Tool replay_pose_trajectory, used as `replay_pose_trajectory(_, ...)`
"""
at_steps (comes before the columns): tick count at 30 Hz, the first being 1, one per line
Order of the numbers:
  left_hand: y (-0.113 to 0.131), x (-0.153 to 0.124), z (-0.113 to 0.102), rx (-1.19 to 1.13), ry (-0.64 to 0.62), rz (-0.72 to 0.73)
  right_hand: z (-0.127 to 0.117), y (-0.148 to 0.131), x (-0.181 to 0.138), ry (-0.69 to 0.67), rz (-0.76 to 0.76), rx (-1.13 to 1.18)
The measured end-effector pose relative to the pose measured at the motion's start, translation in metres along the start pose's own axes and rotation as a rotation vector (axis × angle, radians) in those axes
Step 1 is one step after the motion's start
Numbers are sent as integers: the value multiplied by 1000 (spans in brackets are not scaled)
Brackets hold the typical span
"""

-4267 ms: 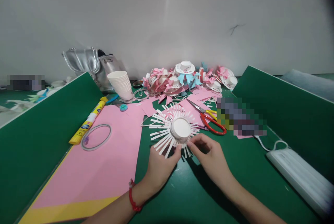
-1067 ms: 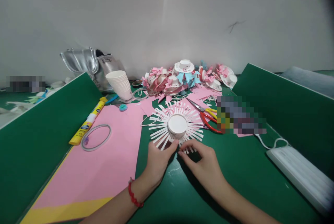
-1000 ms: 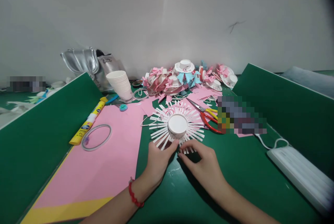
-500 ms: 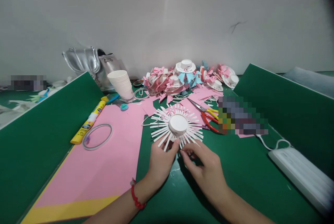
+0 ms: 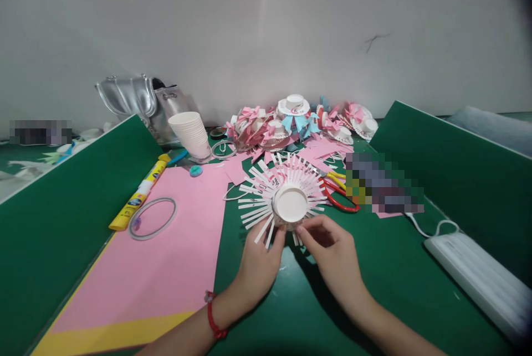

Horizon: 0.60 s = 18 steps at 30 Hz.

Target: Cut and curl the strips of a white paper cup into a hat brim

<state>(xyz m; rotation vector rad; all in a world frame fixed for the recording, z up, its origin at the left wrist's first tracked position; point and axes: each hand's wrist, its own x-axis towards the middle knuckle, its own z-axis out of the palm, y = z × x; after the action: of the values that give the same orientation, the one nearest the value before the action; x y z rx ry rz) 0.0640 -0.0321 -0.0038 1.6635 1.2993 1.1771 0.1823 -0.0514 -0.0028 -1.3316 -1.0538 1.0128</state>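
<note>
A white paper cup (image 5: 292,205), its wall cut into many thin strips that fan out like rays, is held up in front of me with its round base facing me. My left hand (image 5: 262,253) grips it from the lower left, thumb at the base's edge and fingers hidden behind the strips. From the lower right, my right hand (image 5: 330,245) pinches the lower strips between thumb and forefinger. Behind the cup lie scissors (image 5: 343,195) with red and yellow handles, their blades partly covered by the strips.
Pink paper sheets (image 5: 166,267) with a glue stick (image 5: 141,195) and a ring of tape (image 5: 153,218) are at left. Stacked paper cups (image 5: 190,134) and a silver bag (image 5: 133,98) stand behind. Pink, white and blue paper crafts (image 5: 266,129) pile up at the back. A face mask (image 5: 477,278) lies right.
The cut cup has tilted so that its base faces me more fully. My right hand has risen slightly and now pinches closer to the base.
</note>
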Motion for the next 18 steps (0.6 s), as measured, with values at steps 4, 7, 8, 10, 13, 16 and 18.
replay_pose_trajectory(4, 3, 1, 0, -76, -23, -69, 0, 1, 1, 31, 39, 77)
replay_pose_trajectory(7, 4, 2, -1, -187, -23, -172, -1, 2, 3, 30, 23, 85)
replay_pose_trajectory(8, 4, 2, -1, -217, -19, -205, -2, 1, 3, 28, 12, 78)
replay_pose_trajectory(10, 5, 2, -2, -256, -12, -252, -3, 1, 4, 27, -7, 62)
replay_pose_trajectory(13, 6, 1, -3, -307, -7, -268, -4, 0, 4, 30, -19, 46)
replay_pose_trajectory(16, 6, 1, -4, -315, -12, -253, -5, 0, 4, 33, -20, 34)
replay_pose_trajectory(18, 6, 1, -4, -300, -17, -247, -5, 0, 4, 28, -15, 29)
